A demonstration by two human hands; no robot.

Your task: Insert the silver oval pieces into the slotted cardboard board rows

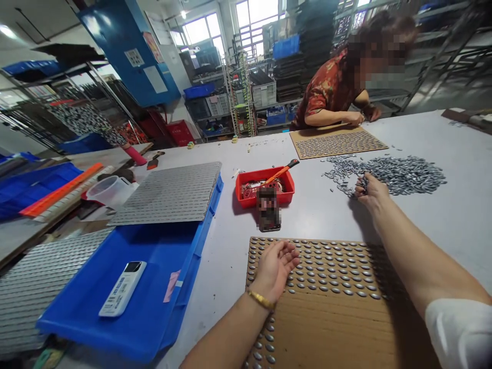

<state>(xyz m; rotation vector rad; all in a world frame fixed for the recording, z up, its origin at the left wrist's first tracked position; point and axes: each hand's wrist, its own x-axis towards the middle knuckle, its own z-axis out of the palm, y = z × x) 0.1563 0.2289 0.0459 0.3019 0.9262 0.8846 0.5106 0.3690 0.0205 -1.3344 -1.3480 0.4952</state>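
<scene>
My left hand (274, 266) rests palm up over the upper left part of a brown board (334, 328), fingers loosely curled apart and nothing in them. Rows of shiny oval metal pieces (321, 265) cover the board's upper part and run down its left edge. Beyond the board, my right hand (371, 192) is at the left side of a loose pile of the same grey pieces (411, 174), its fingers closed around a few of them.
A red bin (242, 197) with an orange-handled tool and a phone (269, 218) lie ahead. At left, a blue tray (154, 328) holds a white device (123, 289) under a striped panel (172, 195). Across the table, a person (326, 92) leans over another board (338, 142).
</scene>
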